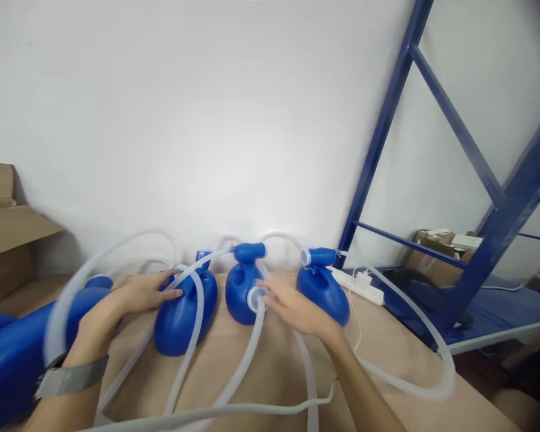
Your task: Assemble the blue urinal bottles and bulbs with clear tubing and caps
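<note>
Several blue plastic bottles with pale, see-through hoses are on the table. My left hand point(146, 293) is closed around the top left part of a blue bottle point(177, 329), its fingertips and thumb on the blue plastic. One hose point(197, 324) hangs across the front of that bottle. In the middle stands another blue bottle point(237, 300) with a white ring cap point(255, 298) facing me and a hose point(247, 360) running out of it toward me. My right hand point(292, 305) has its fingers closed at the right edge of this cap, beside the hose end.
To the right sits a blue bottle point(326, 294) with a looping hose point(432, 336), near a white power strip point(360, 287). Large blue plastic shapes point(27, 354) and a cardboard box point(13, 240) occupy the left. A blue metal frame point(387, 102) rises at the right.
</note>
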Demonstrator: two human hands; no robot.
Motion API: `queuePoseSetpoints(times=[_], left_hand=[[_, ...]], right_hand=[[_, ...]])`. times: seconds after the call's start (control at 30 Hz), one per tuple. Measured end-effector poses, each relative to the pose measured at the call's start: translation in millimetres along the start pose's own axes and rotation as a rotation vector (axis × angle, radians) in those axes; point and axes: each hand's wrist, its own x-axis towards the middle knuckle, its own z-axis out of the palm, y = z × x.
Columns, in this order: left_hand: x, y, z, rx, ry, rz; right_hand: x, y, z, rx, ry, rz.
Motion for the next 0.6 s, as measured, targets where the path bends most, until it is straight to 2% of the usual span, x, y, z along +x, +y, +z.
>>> queuePoseSetpoints(times=[0.13,0.23,0.4,0.6], left_hand=[[12,10,13.2,-0.023,0.034,0.068],[13,13,16.6,-0.045,0.055,0.099],[8,20,8.0,-0.086,0.066,0.146],[1,35,-8.8,-0.123,0.186,0.130]], right_hand=[[-3,-6,1,-0.018,-0.025,-0.027],[-4,-12,1,-0.032,-0.033,-0.022],[-4,-21,2,-0.095,-0.052,0.002],[-6,-27,3,-0.230,-0.067,0.013]])
